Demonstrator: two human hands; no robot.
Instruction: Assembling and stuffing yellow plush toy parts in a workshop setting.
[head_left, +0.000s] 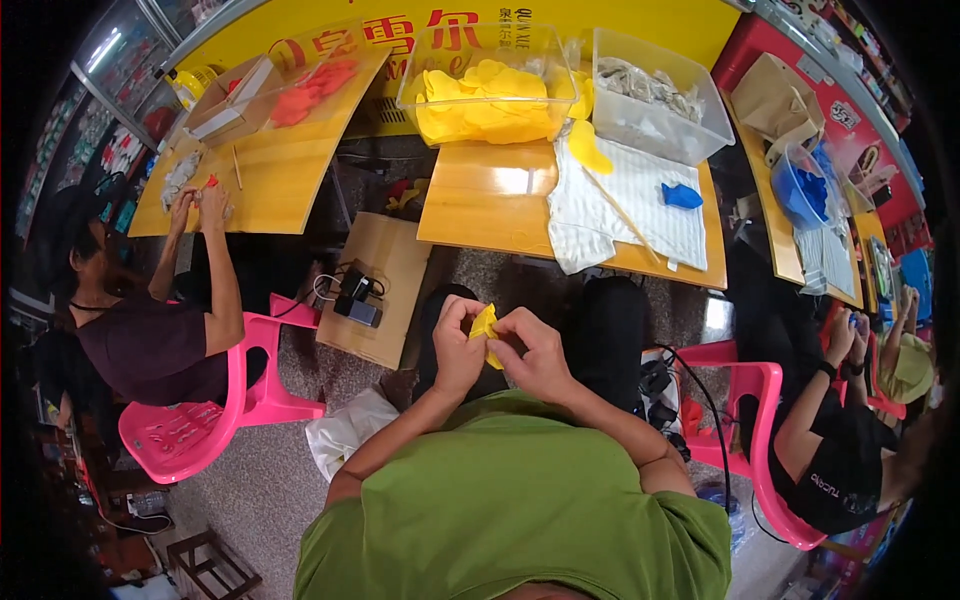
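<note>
Over my lap, both hands grip a small yellow cloth piece (484, 322), folded or bunched up. My left hand (458, 348) pinches its left side between thumb and fingers. Against its right edge, the thumb and fingers of my right hand (535, 355) are closed. Parts of the piece are hidden behind my fingers. On the table ahead, a flat yellow piece (590, 148) lies on a striped white cloth (580, 235), with a thin wooden stick (628, 218) below it. A blue fish-shaped piece (682, 196) lies to the right on that cloth.
Clear tubs stand on the wooden table (480, 195): one (560, 122) holds yellow pieces, another (665, 138) greyish stuffing. Co-workers sit on pink chairs (235, 400) at both sides. A cardboard box (385, 270) with a black adapter (357, 300) stands left of my knees; a black cable (715, 405) hangs at right.
</note>
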